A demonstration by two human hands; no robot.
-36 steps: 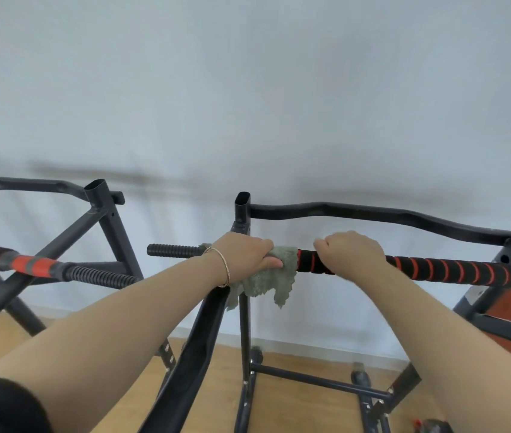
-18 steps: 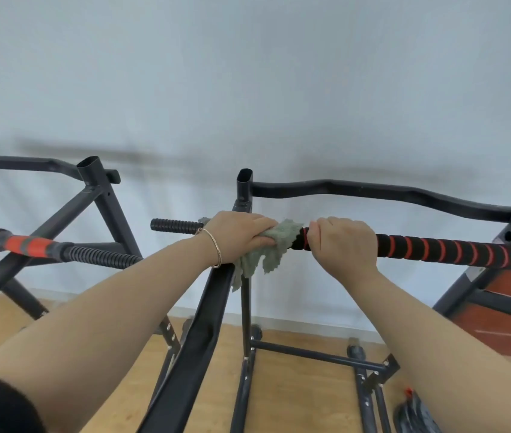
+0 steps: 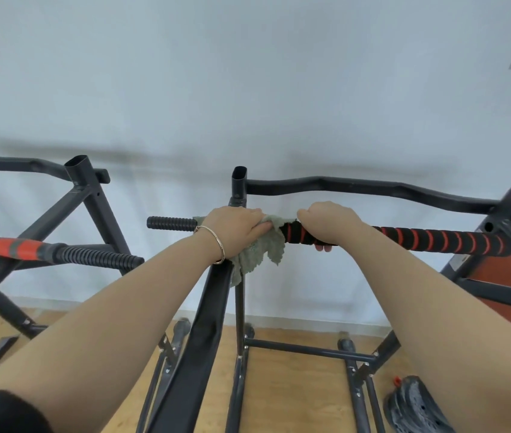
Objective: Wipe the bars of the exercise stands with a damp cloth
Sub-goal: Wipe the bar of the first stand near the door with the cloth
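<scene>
Cloth (image 3: 257,251) = thin green-grey rag, soft + limp, loose corners hang below the front bar (image 3: 435,242). Light, nothing fragile. Being damp it prob. drags on foam rather than slides, so it wants a full wrap + squeeze, not a flat palm. Best hold: bunched round the bar w/ the tube inside the fold, which is how it looks now.

Front bar: black foam sleeve w/ orange spiral, horizontal, stiff, fixed to the stand frame. Foam likely gives a bit under pressure. Ribbed black end (image 3: 169,222) sticks out past the cloth.

Left hand (image 3: 232,229): knuckles up, fingers curled over the bar top, cloth clamped between palm and bar, wrist roughly straight, forearm reaching up from below. Thin bracelet (image 3: 219,245) at the wrist.

Right hand (image 3: 330,221): on the bar just beside the cloth, overhand wrap on bare foam, fingertips (image 3: 322,247) showing under the bar. Clamped on the bar, prob. bracing.

Rear wavy bar (image 3: 357,186) sits behind + above the front bar, neither hand on it. Second stand (image 3: 91,195) is beyond the ribbed end, well apart.

Judgement: wipe under way at the ribbed end. Can't tell wet from dry on the rest.
</scene>
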